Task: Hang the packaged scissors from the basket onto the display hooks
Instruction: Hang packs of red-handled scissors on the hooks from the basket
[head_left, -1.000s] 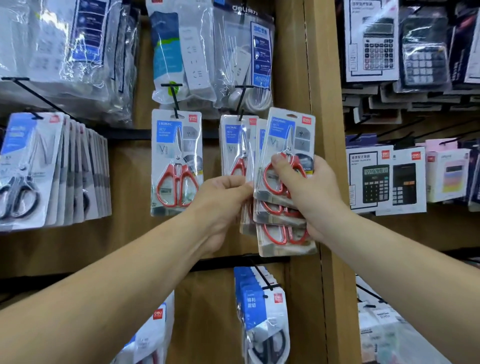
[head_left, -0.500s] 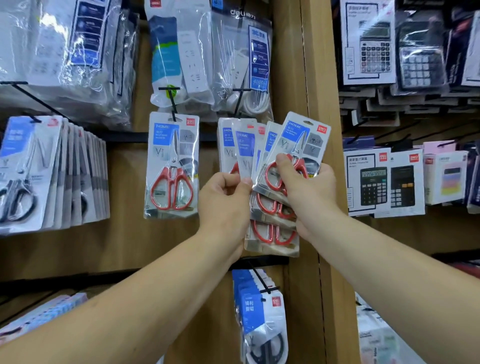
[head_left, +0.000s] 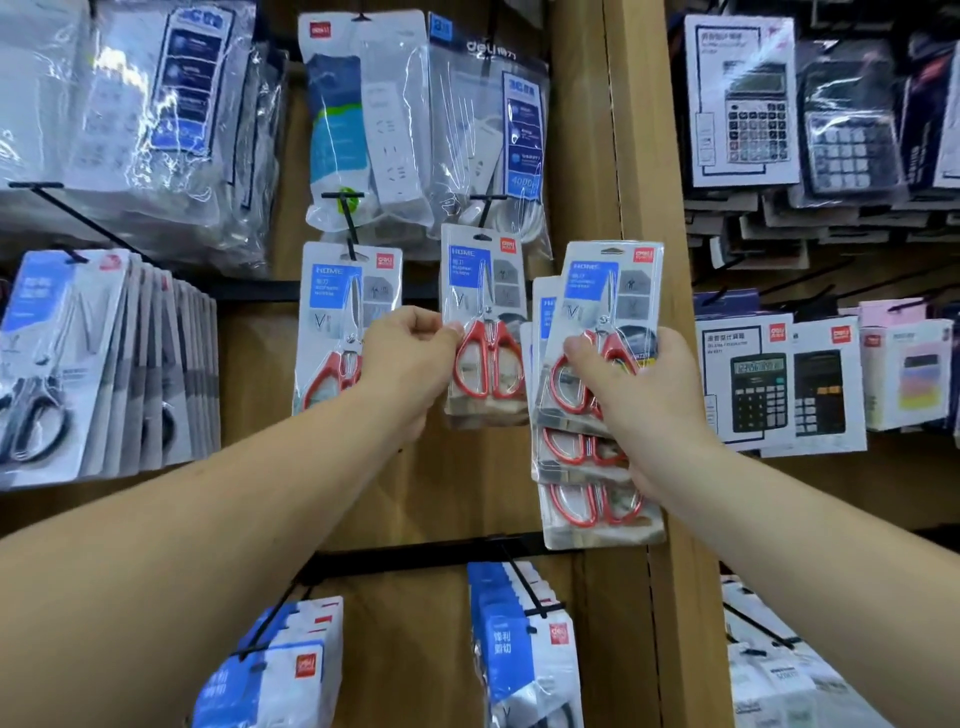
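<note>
My left hand (head_left: 410, 358) has drawn one red-handled blister-packed scissors (head_left: 485, 317) away from the fanned stack (head_left: 597, 395) clamped in my right hand (head_left: 644, 395); left fingers pinch it under the black wire hook (head_left: 485, 208), so threading comes next.

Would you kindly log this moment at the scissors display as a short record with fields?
left hand: pinching the side of one red-handled pack at the middle hook
right hand: gripping a fanned stack of packs
left hook: one red-handled pack already hanging
neighbours: calculators to the right, black-handled scissors to the left
basket: not in view
</note>
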